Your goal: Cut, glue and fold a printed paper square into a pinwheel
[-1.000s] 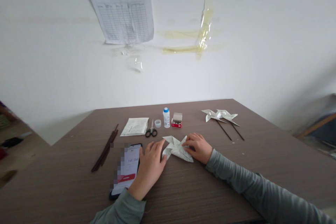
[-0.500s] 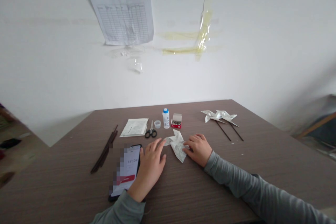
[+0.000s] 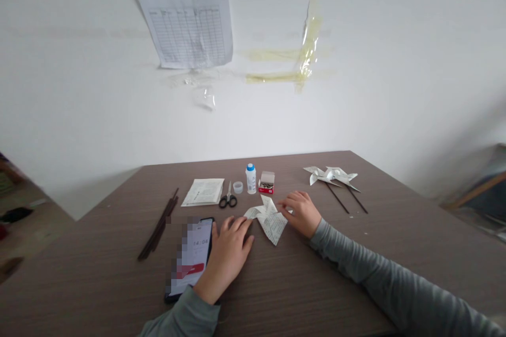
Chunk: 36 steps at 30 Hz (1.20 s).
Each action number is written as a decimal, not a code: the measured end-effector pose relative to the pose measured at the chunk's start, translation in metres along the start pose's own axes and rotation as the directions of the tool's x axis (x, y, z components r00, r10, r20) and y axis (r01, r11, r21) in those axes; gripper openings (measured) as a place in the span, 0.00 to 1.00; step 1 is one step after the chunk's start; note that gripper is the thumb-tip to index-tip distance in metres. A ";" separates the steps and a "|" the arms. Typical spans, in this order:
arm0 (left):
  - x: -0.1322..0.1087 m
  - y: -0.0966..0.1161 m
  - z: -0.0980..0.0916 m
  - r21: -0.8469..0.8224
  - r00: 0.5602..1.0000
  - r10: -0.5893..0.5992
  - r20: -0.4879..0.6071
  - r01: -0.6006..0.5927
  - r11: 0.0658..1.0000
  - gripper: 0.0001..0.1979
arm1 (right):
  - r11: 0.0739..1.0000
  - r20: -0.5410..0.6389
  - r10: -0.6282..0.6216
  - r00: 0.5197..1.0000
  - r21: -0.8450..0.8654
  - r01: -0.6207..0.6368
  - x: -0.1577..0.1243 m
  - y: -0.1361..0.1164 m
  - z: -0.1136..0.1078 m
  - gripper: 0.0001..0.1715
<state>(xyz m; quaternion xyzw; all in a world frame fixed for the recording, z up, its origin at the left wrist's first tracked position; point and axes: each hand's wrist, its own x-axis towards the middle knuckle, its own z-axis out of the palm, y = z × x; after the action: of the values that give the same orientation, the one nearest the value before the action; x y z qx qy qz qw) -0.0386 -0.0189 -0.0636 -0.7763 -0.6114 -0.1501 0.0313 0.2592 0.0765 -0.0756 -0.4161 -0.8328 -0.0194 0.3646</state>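
A pinwheel folded from printed paper (image 3: 272,225) lies on the brown table between my hands, without a stick. My left hand (image 3: 231,247) rests palm down with its fingers spread, the fingertips at the pinwheel's left blade and the wrist beside the phone (image 3: 200,253). Over the pinwheel's right side hovers my right hand (image 3: 301,213), its fingers bent and slightly apart, partly covering the right blade. I see nothing held in it.
Behind the pinwheel stand a blue-capped bottle (image 3: 251,180), a small red box of metal bits (image 3: 266,188), a clear cup (image 3: 237,187) and scissors (image 3: 228,199). Folded paper (image 3: 203,191) and dark sticks (image 3: 158,229) lie left. Two pinwheels on sticks (image 3: 331,176) lie right.
My right hand has lifted slightly up and away from the pinwheel's right blade, showing more of it. My left fingers have come down a little toward the left blade.
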 end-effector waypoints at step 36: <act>0.001 -0.009 -0.010 0.038 0.999 0.005 0.037 -0.006 0.999 0.26 | 0.992 0.199 -0.025 0.980 0.129 0.000 0.136 0.013 0.051 0.49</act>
<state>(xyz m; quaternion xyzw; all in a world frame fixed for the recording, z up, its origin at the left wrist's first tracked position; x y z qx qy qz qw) -0.0488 -0.0182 -0.0546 -0.7799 -0.6125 -0.1240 0.0353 0.1859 0.1944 -0.0318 -0.3864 -0.8674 0.0738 0.3048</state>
